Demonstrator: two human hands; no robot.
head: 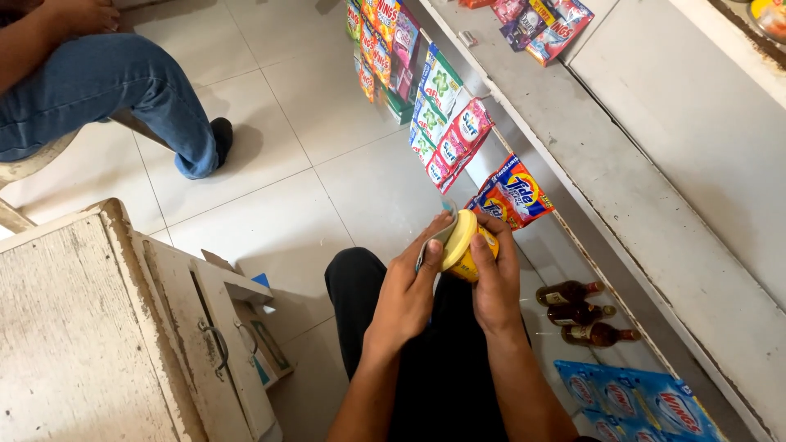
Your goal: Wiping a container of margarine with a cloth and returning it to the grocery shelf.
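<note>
Gripping a yellow lidded tub, both hands: left hand, right hand

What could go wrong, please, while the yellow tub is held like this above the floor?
1. The yellow tub is pinched only between the left hand and right hand over hard floor tiles; a slip might drop it.
2. The brown bottles lie close beside the knee and could be knocked.

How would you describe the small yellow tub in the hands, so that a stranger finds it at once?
Start at the long white counter on the right, where strips of colourful sachets hang. Below the orange sachet, the right hand and left hand hold a small round yellow plastic tub. It alone is round and plain yellow.
</note>
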